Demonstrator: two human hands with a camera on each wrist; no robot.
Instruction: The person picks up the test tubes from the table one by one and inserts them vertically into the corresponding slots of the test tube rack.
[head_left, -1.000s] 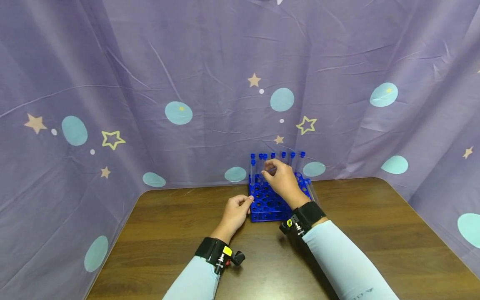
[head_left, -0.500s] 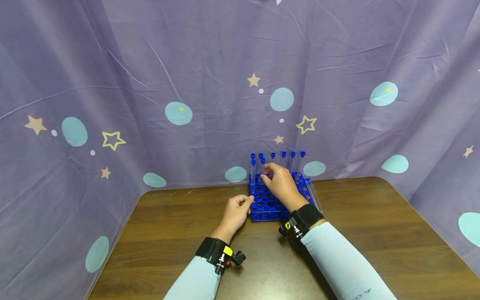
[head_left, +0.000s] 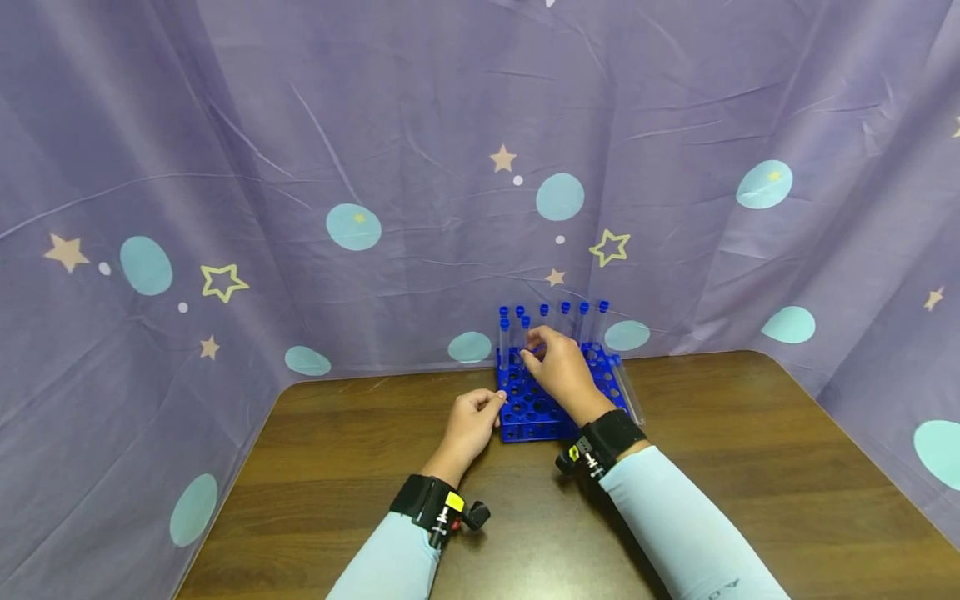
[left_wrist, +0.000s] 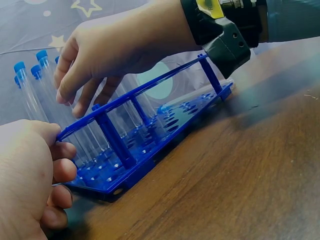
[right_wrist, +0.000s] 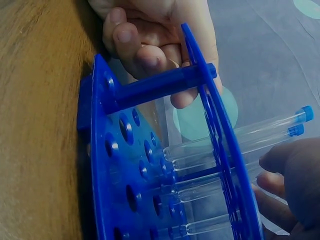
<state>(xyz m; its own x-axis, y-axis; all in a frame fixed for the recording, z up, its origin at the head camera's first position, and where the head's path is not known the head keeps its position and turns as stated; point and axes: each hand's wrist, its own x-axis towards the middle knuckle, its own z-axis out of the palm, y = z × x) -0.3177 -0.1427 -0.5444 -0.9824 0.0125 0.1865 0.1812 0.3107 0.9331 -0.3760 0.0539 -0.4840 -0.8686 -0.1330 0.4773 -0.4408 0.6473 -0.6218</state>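
A blue test tube rack (head_left: 540, 408) stands on the table near the curtain. My left hand (head_left: 470, 425) grips its left side, thumb and curled fingers at the top plate's corner in the left wrist view. Over the rack, my right hand (head_left: 562, 367) has thumb and fingertips at a clear, blue-capped test tube (head_left: 526, 323) standing in the second row from the back. The fingers seem to pinch it, though the contact is partly hidden. In front of it to the left stands another test tube (head_left: 505, 337). Several more capped tubes (head_left: 584, 321) line the back row.
One more tube (head_left: 628, 392) lies beside the rack's right side. Many rack holes (head_left: 517, 408) lie in front of the tubes. A purple patterned curtain (head_left: 420, 275) hangs right behind the brown wooden table (head_left: 337, 467).
My right hand has moved slightly down and left, and the tube at its fingertips has sunk lower into the rack. Left hand stays on the rack. The last half second shows hardly any movement.
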